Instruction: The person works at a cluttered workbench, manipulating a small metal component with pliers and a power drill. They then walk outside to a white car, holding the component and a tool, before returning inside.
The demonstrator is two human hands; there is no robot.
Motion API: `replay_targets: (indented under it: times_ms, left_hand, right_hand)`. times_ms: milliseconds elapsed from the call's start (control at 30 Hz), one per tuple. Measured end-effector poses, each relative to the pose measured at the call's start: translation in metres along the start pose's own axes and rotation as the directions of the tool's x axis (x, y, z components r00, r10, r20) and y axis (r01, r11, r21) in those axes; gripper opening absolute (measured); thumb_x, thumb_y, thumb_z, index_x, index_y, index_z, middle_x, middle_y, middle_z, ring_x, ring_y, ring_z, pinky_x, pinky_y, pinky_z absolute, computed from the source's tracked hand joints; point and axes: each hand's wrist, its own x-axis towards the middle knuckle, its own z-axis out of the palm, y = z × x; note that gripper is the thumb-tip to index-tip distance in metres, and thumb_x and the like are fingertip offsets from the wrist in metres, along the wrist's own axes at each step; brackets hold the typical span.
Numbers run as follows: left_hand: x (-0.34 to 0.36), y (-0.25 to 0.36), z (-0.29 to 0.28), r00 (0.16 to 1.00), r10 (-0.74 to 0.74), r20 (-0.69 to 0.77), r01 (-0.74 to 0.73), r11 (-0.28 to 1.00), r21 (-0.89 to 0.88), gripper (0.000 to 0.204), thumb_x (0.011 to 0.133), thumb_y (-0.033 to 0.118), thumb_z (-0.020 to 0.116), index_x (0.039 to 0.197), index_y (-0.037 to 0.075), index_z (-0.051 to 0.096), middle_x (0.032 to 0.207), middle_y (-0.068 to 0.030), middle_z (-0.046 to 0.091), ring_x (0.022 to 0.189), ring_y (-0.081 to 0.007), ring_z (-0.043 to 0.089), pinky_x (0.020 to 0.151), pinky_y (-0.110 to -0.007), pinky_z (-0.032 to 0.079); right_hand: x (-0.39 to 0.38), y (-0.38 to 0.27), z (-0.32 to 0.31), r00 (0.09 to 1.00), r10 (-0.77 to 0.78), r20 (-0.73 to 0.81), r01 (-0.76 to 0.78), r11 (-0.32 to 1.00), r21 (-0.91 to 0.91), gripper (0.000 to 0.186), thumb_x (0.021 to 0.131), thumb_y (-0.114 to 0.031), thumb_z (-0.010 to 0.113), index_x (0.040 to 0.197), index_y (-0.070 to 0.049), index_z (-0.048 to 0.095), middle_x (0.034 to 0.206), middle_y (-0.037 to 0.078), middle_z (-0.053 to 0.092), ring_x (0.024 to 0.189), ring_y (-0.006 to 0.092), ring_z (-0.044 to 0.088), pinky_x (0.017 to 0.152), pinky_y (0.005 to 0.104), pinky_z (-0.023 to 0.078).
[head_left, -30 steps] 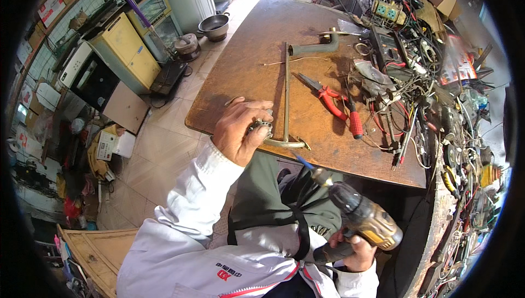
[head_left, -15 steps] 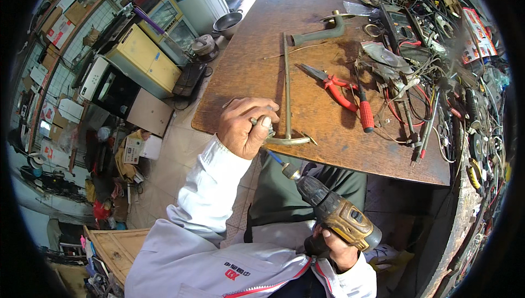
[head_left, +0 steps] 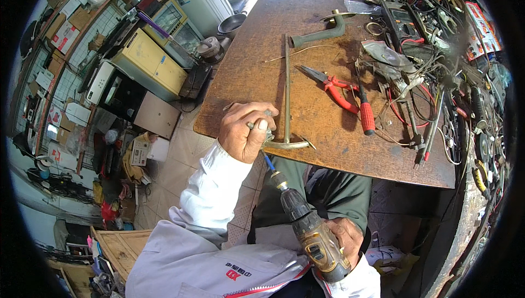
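Note:
My left hand (head_left: 246,131), at the near edge of the wooden table (head_left: 240,74), is closed around a small greyish metal fitting (head_left: 268,134), mostly hidden by the fingers. Beside it lies a long thin metal rod (head_left: 287,85) with a curved metal bar (head_left: 290,145) across its near end. Whether the fitting joins the bar, I cannot tell. In my right hand (head_left: 345,239) is a dark and yellow-brown cordless drill (head_left: 311,232), held over my lap. Its blue bit (head_left: 269,161) points up-left, its tip just below the left hand; contact is unclear.
Red-handled pliers (head_left: 339,93) and a red-handled screwdriver (head_left: 365,109) lie right of the rod. Farther back rests a bent metal pipe (head_left: 320,35) with a disc. Tangled wires, a multimeter (head_left: 403,22) and tools crowd the right side. Shelves and appliances (head_left: 147,63) stand left.
The drill has swung left and turned in my right hand, bringing its bit closer beneath my left hand. The left hand keeps its hold on the fitting. The view has shifted slightly.

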Motion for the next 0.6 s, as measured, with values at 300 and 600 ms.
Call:
replay_targets:
  times_ms: [300, 600]
  left_hand:
    - [0.000, 0.007, 0.003, 0.999, -0.034, -0.019, 0.034, 0.999, -0.003, 0.054, 0.103, 0.038, 0.040, 0.075, 0.000, 0.065, 0.098, -0.0137, 0.071, 0.084, -0.0264, 0.062, 0.080, -0.039, 0.047]
    - [0.000, 0.007, 0.004, 0.999, -0.048, -0.024, 0.048, 0.999, 0.017, 0.052, 0.103, 0.036, 0.041, 0.075, 0.000, 0.065, 0.096, -0.0146, 0.071, 0.082, -0.0259, 0.062, 0.080, -0.039, 0.046]
  right_hand:
    - [0.012, 0.017, -0.046, 0.842, -0.048, 0.537, -0.277, 0.816, 0.507, 0.079, 0.081, -0.024, 0.081, 0.139, 0.005, 0.036, 0.127, 0.032, 0.045, 0.105, 0.0358, 0.062, 0.081, 0.0406, 0.058]
    - [0.032, -0.010, 0.015, 0.988, 0.083, -0.132, 0.023, 0.759, 0.650, 0.084, 0.080, -0.027, 0.082, 0.142, 0.000, 0.032, 0.124, 0.024, 0.054, 0.100, 0.0278, 0.064, 0.083, 0.0387, 0.054]
